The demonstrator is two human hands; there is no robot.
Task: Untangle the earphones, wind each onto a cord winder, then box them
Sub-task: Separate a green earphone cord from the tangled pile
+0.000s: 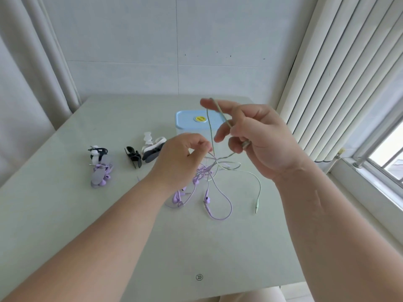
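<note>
Both hands were raised over the pale table (65, 225), working a tangle approx. mid-table. L hand (181, 158) had its fingers curled, thumb & fingertips pinching the cords at the knot. R hand (261, 136), higher & to the right, was partly open: the pale-green earphone cord (260, 188) ran up over the outstretched index finger, and the lower fingers curled round a small part of it; can't tell which part. The green jack plug (256, 206) lay on the table near-right of the knot. Purple earphones (207, 200) hung from the knot, buds & loops touching the table. A light-blue box (189, 122), lid on, sat just beyond the hands. Left of it lay loose black & white cord winders (150, 149); farther left, a purple earphone already wound on a winder (99, 176).
</note>
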